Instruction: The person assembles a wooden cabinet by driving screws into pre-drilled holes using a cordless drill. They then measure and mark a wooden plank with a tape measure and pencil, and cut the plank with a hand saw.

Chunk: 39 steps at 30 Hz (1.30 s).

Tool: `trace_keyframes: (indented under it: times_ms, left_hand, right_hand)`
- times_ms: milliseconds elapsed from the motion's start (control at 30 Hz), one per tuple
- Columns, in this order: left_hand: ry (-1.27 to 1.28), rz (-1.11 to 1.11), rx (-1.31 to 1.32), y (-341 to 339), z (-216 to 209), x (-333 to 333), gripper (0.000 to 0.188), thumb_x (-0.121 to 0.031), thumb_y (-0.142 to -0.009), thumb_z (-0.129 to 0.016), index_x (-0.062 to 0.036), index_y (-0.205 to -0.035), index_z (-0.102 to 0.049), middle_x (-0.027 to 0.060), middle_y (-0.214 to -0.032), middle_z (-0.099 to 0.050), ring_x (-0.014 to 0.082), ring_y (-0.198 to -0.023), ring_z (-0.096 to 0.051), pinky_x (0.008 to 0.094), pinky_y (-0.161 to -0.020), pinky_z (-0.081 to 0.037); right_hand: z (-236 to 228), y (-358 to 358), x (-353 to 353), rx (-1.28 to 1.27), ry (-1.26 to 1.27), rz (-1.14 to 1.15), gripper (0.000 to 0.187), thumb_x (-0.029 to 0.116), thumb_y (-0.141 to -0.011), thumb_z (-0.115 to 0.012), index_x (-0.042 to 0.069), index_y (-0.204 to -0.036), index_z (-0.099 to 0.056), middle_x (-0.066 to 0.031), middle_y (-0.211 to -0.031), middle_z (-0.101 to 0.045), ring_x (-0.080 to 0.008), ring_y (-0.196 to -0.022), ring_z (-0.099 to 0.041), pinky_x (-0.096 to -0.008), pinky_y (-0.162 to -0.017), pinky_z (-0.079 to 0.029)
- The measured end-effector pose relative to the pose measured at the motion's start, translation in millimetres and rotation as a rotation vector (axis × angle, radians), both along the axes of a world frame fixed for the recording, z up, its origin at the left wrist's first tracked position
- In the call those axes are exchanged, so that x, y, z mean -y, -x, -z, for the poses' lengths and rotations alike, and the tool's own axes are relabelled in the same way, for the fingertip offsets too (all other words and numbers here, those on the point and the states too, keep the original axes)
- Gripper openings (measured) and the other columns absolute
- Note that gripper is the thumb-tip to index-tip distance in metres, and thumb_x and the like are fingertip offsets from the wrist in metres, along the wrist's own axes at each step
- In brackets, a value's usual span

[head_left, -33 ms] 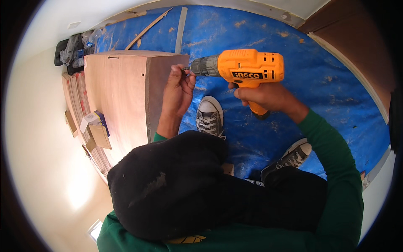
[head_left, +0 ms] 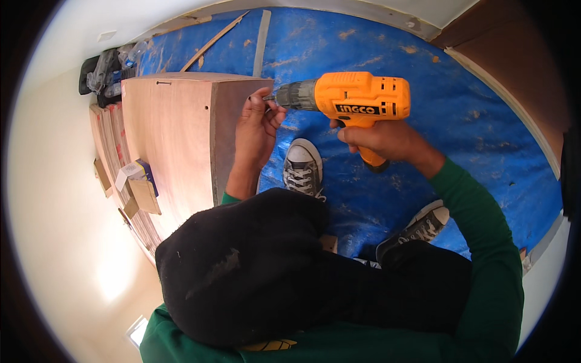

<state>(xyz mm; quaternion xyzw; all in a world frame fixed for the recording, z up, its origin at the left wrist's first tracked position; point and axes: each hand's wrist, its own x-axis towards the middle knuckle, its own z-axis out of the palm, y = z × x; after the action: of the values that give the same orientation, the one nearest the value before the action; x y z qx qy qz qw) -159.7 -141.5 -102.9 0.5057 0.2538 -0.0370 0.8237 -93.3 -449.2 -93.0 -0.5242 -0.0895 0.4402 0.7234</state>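
Observation:
My right hand (head_left: 381, 139) grips an orange cordless drill (head_left: 363, 97) by its handle, index finger by the trigger. The drill lies level, with its black chuck (head_left: 298, 95) pointing left. At the chuck's tip, my left hand (head_left: 257, 124) has thumb and fingers pinched around the short bit (head_left: 270, 98). A small dark tip shows between those fingers, too small to name. Just beyond and left of that hand stands a wooden box (head_left: 169, 133) with a pale plywood face and a darker end panel. On its face are a dark hole (head_left: 206, 107) and a small thin dark piece (head_left: 163, 83).
Blue sheeting (head_left: 363, 181) covers the floor, with a wood strip (head_left: 215, 39) and a grey strip (head_left: 261, 45) on it. An opened small carton (head_left: 142, 187) rests by stacked boards (head_left: 109, 139) at left. Bags and bottles (head_left: 112, 72) lie behind. My shoes (head_left: 302, 166) are below the drill.
My left thumb and fingertips have shifted slightly up and right at the bit. The drill and my right hand have barely moved.

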Motion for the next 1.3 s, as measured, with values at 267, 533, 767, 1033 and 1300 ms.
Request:
trace_keyframes:
  times_ms: [267, 533, 767, 1033, 1300]
  left_hand:
    - [-1.156, 0.254, 0.3, -11, -7, 3, 0.025, 0.0, -0.11, -0.071, -0.0055, -0.131, -0.084, 0.0075, -0.107, -0.066, 0.0153, -0.093, -0.072, 0.0304, -0.085, -0.063]
    - [-1.235, 0.281, 0.314, -13, -13, -2, 0.026, 0.001, -0.108, -0.072, -0.0073, -0.13, -0.084, 0.0082, -0.11, -0.062, 0.0147, -0.093, -0.07, 0.0304, -0.081, -0.061]
    - [-1.249, 0.321, 0.305, -13, -13, 0, 0.026, 0.001, -0.108, -0.073, -0.0075, -0.129, -0.084, 0.007, -0.107, -0.06, 0.0148, -0.092, -0.07, 0.0307, -0.081, -0.061]
    - [-0.924, 0.504, 0.2, -14, -22, -18, 0.023, -0.011, -0.113, -0.071, -0.0047, -0.131, -0.083, 0.002, -0.102, -0.057, 0.0109, -0.086, -0.065, 0.0273, -0.074, -0.055]
    - [-0.51, 0.679, 0.082, -13, -30, -35, 0.032, -0.028, -0.117, -0.067, -0.0042, -0.131, -0.082, -0.0009, -0.095, -0.055, 0.0094, -0.08, -0.054, 0.0276, -0.069, -0.044]
  right_hand:
    - [8, -4, 1, -0.001, 0.005, 0.026, 0.038, 0.01, -0.097, -0.079, 0.001, -0.134, -0.073, -0.0052, -0.116, -0.078, -0.0137, -0.082, -0.074, -0.0313, -0.071, -0.064]
    - [6, -6, 2, 0.015, 0.021, -0.018, 0.037, 0.01, -0.098, -0.078, 0.0, -0.133, -0.072, -0.0054, -0.115, -0.078, -0.0134, -0.08, -0.073, -0.0314, -0.07, -0.064]
    - [6, -4, 3, 0.016, 0.028, 0.0, 0.037, 0.012, -0.098, -0.078, 0.0, -0.132, -0.073, -0.0056, -0.113, -0.078, -0.014, -0.078, -0.074, -0.0323, -0.069, -0.064]
    - [14, -8, 7, 0.054, 0.078, -0.05, 0.04, 0.014, -0.099, -0.079, 0.001, -0.135, -0.073, -0.0057, -0.113, -0.08, -0.014, -0.08, -0.075, -0.0318, -0.072, -0.065]
    - [-4, -28, 26, 0.054, 0.147, -0.187, 0.036, 0.017, -0.098, -0.078, 0.003, -0.132, -0.076, -0.005, -0.109, -0.081, -0.0123, -0.081, -0.074, -0.0308, -0.073, -0.064]
